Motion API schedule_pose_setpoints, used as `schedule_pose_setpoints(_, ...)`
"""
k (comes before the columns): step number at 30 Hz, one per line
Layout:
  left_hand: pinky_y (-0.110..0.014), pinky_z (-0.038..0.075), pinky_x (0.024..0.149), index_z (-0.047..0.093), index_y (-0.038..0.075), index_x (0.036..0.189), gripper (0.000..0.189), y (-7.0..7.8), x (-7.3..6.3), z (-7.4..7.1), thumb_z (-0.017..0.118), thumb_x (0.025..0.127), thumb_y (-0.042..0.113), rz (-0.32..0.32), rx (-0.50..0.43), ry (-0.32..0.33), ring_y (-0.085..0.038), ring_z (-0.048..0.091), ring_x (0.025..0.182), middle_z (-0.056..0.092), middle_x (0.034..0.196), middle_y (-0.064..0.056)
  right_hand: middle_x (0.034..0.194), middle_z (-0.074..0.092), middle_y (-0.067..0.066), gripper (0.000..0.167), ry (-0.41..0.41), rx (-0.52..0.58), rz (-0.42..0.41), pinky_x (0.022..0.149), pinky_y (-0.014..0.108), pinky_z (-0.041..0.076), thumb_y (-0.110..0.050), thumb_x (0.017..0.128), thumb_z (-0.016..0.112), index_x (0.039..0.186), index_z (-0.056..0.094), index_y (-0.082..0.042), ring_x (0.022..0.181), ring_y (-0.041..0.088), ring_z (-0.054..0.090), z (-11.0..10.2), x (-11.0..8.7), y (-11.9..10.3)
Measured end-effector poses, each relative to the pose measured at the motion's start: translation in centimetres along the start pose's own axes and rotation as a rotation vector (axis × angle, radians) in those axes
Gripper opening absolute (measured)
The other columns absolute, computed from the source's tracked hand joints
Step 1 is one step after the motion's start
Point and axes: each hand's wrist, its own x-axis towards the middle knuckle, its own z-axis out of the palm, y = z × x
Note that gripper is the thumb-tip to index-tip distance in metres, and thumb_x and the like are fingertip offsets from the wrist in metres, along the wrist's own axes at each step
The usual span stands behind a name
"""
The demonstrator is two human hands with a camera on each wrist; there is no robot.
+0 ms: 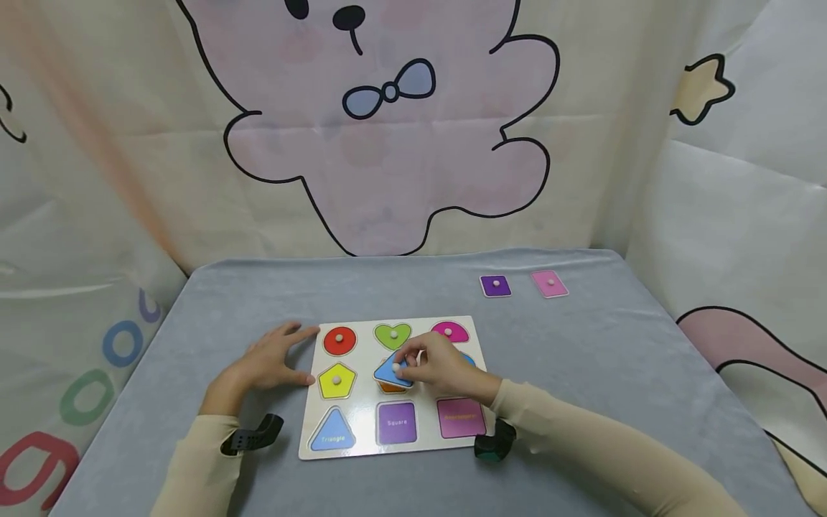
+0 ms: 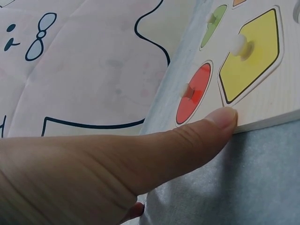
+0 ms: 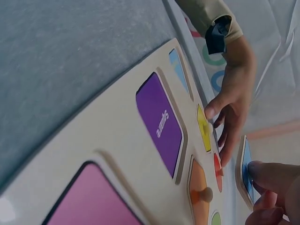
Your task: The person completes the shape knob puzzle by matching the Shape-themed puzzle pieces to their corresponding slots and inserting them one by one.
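A white wooden shape puzzle board (image 1: 362, 431) lies on the cloth. My right hand (image 1: 441, 365) pinches the knob of a blue triangle puzzle piece (image 1: 386, 372); the piece is raised over the middle of the board and overlaps the orange piece (image 3: 198, 190) in the head view. My left hand (image 1: 266, 359) is at the board's left edge, its thumb and forefinger spread along it. In the left wrist view the thumb (image 2: 187, 145) touches the edge beside the yellow pentagon (image 2: 253, 56). The recess marked Triangle (image 1: 333, 431) shows blue at the lower left.
Seated in the board are a red circle (image 1: 339, 340), green heart (image 1: 392, 335) and magenta semicircle (image 1: 451, 330). Recesses for a square (image 1: 397, 424) and rectangle (image 1: 460, 418) line the near side. A purple piece (image 1: 495, 286) and pink piece (image 1: 550, 284) lie at the back right.
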Motion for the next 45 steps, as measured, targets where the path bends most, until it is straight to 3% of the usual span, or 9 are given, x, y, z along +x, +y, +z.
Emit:
schedule_pose_setpoints(8, -0.08, 0.022, 0.111, 0.043, 0.02, 0.154, 0.096, 0.2, 0.1, 0.0, 0.088, 0.073, 0.046, -0.002, 0.006, 0.0, -0.055, 0.028, 0.144, 0.032, 0.159, -0.028, 0.07, 0.047, -0.006, 0.007, -0.036, 0.011, 0.007, 0.048, 0.016, 0.03, -0.015, 0.091, 0.076, 0.096, 0.076, -0.01, 0.057, 0.006, 0.04, 1.0, 0.4, -1.4)
schedule_pose_setpoints(19, -0.078, 0.023, 0.112, 0.043, 0.02, 0.154, 0.095, 0.4, 0.8, -0.3, 0.087, 0.075, 0.045, 0.003, 0.005, -0.007, -0.054, 0.028, 0.145, 0.031, 0.16, -0.028, 0.067, 0.05, -0.007, 0.008, -0.055, 0.001, -0.028, 0.056, 0.016, 0.036, -0.015, 0.091, 0.076, 0.097, 0.077, -0.01, 0.062, 0.005, 0.045, 2.3, 1.2, -2.1)
schedule_pose_setpoints(26, -0.079, 0.023, 0.111, 0.042, 0.02, 0.155, 0.095, 0.2, 1.1, -0.6, 0.086, 0.076, 0.047, 0.019, 0.017, -0.016, -0.054, 0.028, 0.146, 0.03, 0.161, -0.027, 0.067, 0.051, -0.007, 0.009, -0.11, 0.014, 0.002, 0.061, 0.017, 0.038, -0.019, 0.091, 0.076, 0.098, 0.077, -0.015, 0.068, 0.006, 0.048, 3.8, 1.5, -2.5)
schedule_pose_setpoints(36, -0.079, 0.024, 0.111, 0.043, 0.02, 0.154, 0.094, -0.1, 0.6, -0.4, 0.086, 0.075, 0.048, 0.029, 0.01, -0.016, -0.054, 0.029, 0.145, 0.032, 0.16, -0.028, 0.064, 0.049, -0.009, 0.004, -0.169, -0.033, 0.0, 0.051, 0.015, 0.032, -0.015, 0.088, 0.078, 0.093, 0.078, -0.014, 0.056, 0.003, 0.044, 6.7, 1.6, -3.3)
schedule_pose_setpoints(45, -0.08, 0.023, 0.111, 0.043, 0.02, 0.154, 0.093, -0.4, 0.4, -0.2, 0.085, 0.076, 0.048, 0.035, 0.005, -0.006, -0.054, 0.029, 0.146, 0.032, 0.16, -0.028, 0.062, 0.049, -0.01, 0.005, -0.247, -0.093, -0.001, 0.051, 0.015, 0.031, -0.017, 0.088, 0.078, 0.093, 0.077, -0.015, 0.055, 0.003, 0.045, 8.8, 1.8, -3.7)
